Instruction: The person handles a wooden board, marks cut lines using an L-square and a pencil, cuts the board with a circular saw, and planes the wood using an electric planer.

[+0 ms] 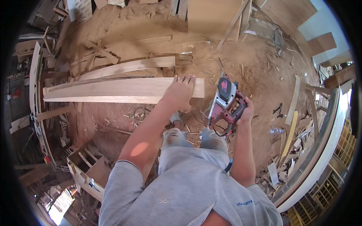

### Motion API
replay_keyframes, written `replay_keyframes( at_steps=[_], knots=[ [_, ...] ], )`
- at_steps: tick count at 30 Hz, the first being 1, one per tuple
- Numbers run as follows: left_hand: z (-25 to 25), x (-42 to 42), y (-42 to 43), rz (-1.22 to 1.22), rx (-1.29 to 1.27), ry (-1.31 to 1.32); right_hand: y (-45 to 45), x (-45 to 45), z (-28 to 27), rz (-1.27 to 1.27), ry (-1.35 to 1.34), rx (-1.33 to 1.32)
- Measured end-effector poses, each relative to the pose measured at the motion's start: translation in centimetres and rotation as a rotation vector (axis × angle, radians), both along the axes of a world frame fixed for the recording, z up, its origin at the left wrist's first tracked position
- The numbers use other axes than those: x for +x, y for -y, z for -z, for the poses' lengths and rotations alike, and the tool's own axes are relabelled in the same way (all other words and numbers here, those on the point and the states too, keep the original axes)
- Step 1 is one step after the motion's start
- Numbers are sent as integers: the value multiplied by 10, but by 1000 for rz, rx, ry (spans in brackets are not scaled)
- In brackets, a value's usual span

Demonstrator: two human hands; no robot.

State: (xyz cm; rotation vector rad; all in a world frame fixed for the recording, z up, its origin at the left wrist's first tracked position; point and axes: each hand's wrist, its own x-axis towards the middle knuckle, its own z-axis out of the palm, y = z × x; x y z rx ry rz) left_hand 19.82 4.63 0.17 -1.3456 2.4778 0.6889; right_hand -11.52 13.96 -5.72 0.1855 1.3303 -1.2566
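A long pale wooden beam [124, 88] runs from the left toward the middle in front of me. My left hand [180, 93] lies on top of it near its right end, fingers stretched out over the wood. To the right of that end, my right hand [245, 111] grips the rear handle of a maroon and grey electric planer [225, 92]. The planer is turned on its side and held in the air, apart from the beam. Its black power cord [222, 133] loops down toward my knees.
Behind the beam lies another pale plank [128, 67]. Offcuts and shavings litter the dirt floor [264, 81]. A wooden box frame [88, 167] stands at lower left. Large board sheets [213, 17] are at the back, and a yellow strip [290, 133] lies at right.
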Motion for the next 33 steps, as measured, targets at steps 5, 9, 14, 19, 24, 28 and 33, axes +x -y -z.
replay_keyframes(
  at_steps=[5,9,14,19,24,28,33],
  knots=[
    [-30,6,27,-95,181,-89,-43,-40,-8,56,-256,15],
    [-12,11,23,-193,-170,-142,-72,-51,-24,63,-484,46],
    [-6,12,24,-158,-130,-121,-101,-68,-31,61,-519,62],
    [-12,15,-2,-108,-6,-99,-113,-64,-43,61,-534,88],
    [-19,16,49,-218,293,-213,-113,-58,-45,30,-540,55],
    [16,16,73,-129,177,-156,-109,-46,-53,-50,-535,0],
    [34,14,87,-114,180,-84,-104,-23,-55,-234,-596,-114]
  ],
)
